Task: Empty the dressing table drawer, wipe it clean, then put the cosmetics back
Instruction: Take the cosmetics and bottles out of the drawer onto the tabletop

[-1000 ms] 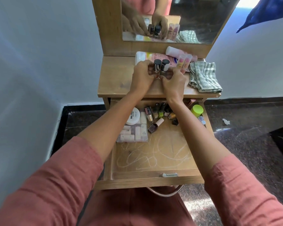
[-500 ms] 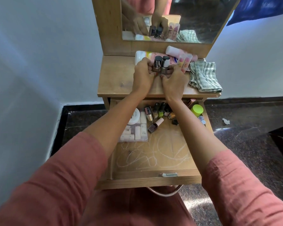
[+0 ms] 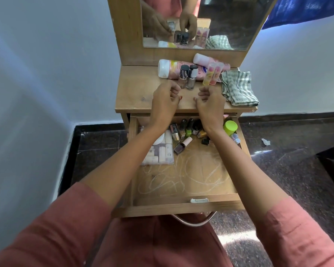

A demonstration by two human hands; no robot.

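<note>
Both hands hang empty and loosely curled above the desk (image 3: 135, 89), left hand (image 3: 165, 101) and right hand (image 3: 210, 102) just short of 2 upright nail polish bottles (image 3: 191, 79). The open drawer (image 3: 181, 205) holds more cosmetics (image 3: 189, 130) at its back, probably next out; a cloth (image 3: 239, 87) lies ready for wiping.

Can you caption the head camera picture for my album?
Left hand and right hand hover empty near two nail polish bottles; drawer holds more.

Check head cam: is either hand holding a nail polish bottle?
No: the left hand and right hand are loosely curled and empty, and the two nail polish bottles stand upright on the tabletop.
</note>
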